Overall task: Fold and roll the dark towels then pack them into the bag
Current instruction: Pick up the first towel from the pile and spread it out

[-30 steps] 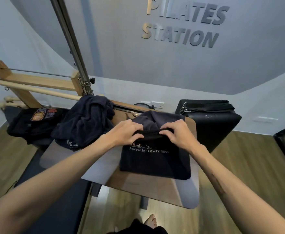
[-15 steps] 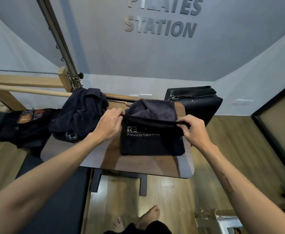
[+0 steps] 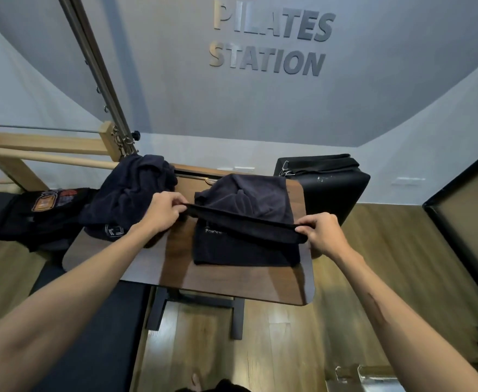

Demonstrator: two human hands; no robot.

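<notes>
Both hands, left hand point(image 3: 166, 211) and right hand point(image 3: 321, 235), have slid apart, each grip pinching the towel point(image 3: 246, 244) edge, so the fold is starting.

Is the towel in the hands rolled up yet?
No. The towel lies folded flat on the table; both hands only pinch its raised edge.

Single head-worn wide-angle view, looking forward and down, close over table point(image 3: 232, 287)
</notes>
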